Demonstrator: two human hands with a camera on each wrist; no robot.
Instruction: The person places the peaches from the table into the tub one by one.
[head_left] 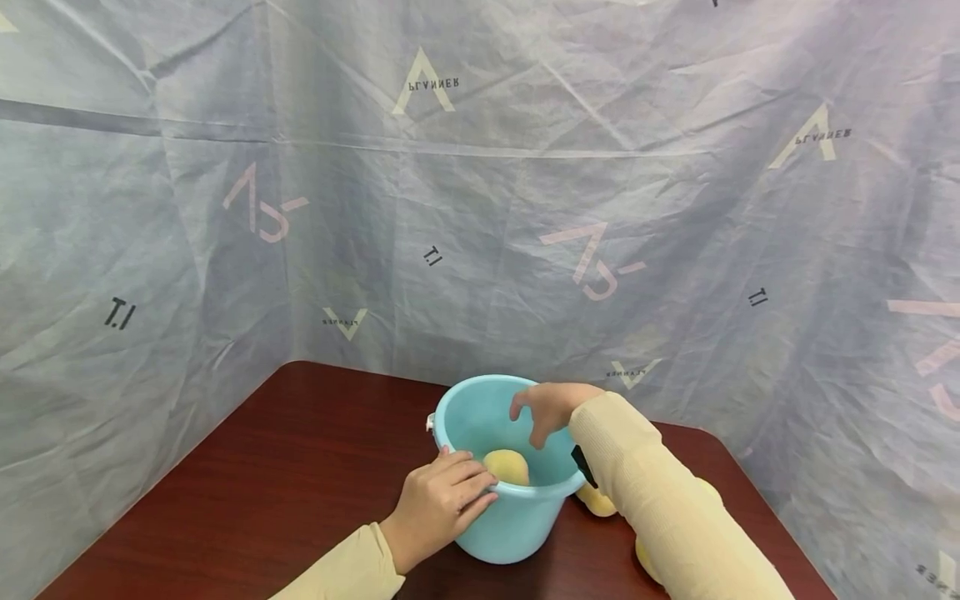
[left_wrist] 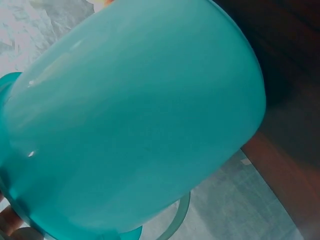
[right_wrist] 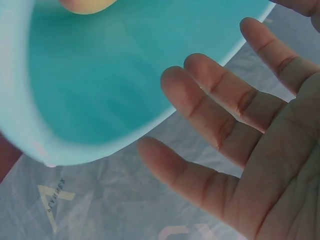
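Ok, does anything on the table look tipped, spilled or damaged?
Nothing visible stands out. The blue bucket stands upright on the table, held by the left hand, with a yellow item inside. More yellow items lie outside, partly hidden by the right sleeve.

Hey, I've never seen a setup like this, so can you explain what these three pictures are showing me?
There's no robot here, just a person's two bare hands. The widest picture comes from a camera worn on the head, looking forward and down. The other two come from cameras on the wrists: the left one mostly sees the bucket's outside, the right one an open palm.

A blue bucket stands on a dark reddish table. The left hand holds its rim. The right hand is over the opening, holding nothing. Inside the bucket is a rounded yellow thing; more yellow things lie to its right, partly hidden by the bucket and right sleeve.
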